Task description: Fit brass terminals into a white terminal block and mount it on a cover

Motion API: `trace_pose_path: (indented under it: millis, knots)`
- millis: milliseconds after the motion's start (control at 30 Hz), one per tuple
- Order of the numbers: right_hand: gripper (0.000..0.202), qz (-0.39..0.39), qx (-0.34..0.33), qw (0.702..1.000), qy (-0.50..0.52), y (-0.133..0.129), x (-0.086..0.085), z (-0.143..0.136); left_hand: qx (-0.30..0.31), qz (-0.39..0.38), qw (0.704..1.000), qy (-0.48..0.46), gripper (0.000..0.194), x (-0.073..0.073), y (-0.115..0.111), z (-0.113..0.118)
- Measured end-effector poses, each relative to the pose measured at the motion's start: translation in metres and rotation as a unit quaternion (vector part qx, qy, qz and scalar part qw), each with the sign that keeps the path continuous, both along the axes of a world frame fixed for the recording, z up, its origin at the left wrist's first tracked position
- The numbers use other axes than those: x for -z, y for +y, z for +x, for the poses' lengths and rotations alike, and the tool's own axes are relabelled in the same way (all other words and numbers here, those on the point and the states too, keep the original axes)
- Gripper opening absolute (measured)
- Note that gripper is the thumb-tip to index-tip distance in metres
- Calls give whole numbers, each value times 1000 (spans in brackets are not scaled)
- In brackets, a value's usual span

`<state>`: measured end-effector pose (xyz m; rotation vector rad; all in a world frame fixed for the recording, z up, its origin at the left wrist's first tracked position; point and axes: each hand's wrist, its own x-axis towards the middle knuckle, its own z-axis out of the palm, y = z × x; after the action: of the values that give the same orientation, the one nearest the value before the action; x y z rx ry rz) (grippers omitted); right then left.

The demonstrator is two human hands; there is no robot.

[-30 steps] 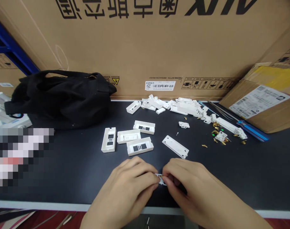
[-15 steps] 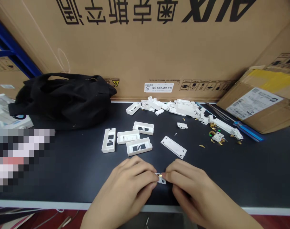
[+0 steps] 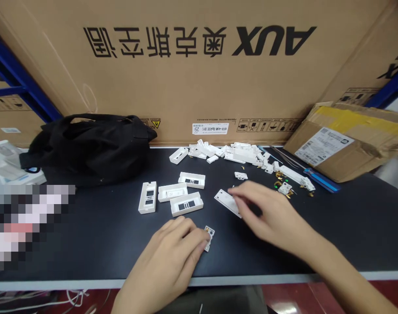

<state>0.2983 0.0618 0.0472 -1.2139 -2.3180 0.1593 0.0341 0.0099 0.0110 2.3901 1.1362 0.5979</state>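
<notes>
Near the table's front edge my left hand point(image 3: 172, 255) pinches a small white part point(image 3: 211, 235) with a bit of brass at its top. Over the right end of a flat white plate point(image 3: 227, 201) is my right hand point(image 3: 267, 211). Its thumb and index finger are bent towards each other near a tiny grey piece; whether they hold anything is too small to tell. Behind the left hand lie several white rectangular housings, among them one standing lengthwise point(image 3: 147, 198) and one nearest the hand point(image 3: 186, 204). A small white block point(image 3: 241, 175) lies behind the plate.
White plastic parts point(image 3: 244, 153) are piled along the back. Brass pieces point(image 3: 279, 175) and a blue-handled tool point(image 3: 322, 180) lie at the right, beside a taped carton point(image 3: 342, 144). A black bag point(image 3: 90, 150) stands at the back left, before a large carton point(image 3: 199, 91).
My right hand has left the small part and moved up and right to the white plate. The part has turned upright in my left hand. The camera view has shifted.
</notes>
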Motion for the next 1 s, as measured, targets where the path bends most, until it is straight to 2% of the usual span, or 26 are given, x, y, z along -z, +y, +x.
trace_pose_path:
  millis: [100,167,267,367,500,700,900,1000]
  knots:
    - [29,3,43,993,-114,53,-6,4,-18,0,1000,5,42,1,-1,-1]
    - [32,-2,37,988,-148,87,-4,2,-23,12,1000,12,46,2,0,-1]
    - [42,-16,14,982,-187,122,5,-6,-39,15,999,6,30,3,1,1]
    - [45,-21,6,977,-213,133,11,-18,-61,8,998,-4,15,2,1,1]
    - [32,-18,8,974,-227,130,12,-29,-59,-7,998,-6,11,2,1,1]
    - [31,-18,3,974,-227,113,5,-24,-49,-2,998,-30,14,3,3,0]
    - [28,-7,16,985,-171,76,-11,4,-35,4,998,-49,16,7,4,-1]
    - [31,7,55,990,-131,54,-8,32,-40,4,998,-41,16,9,3,-1]
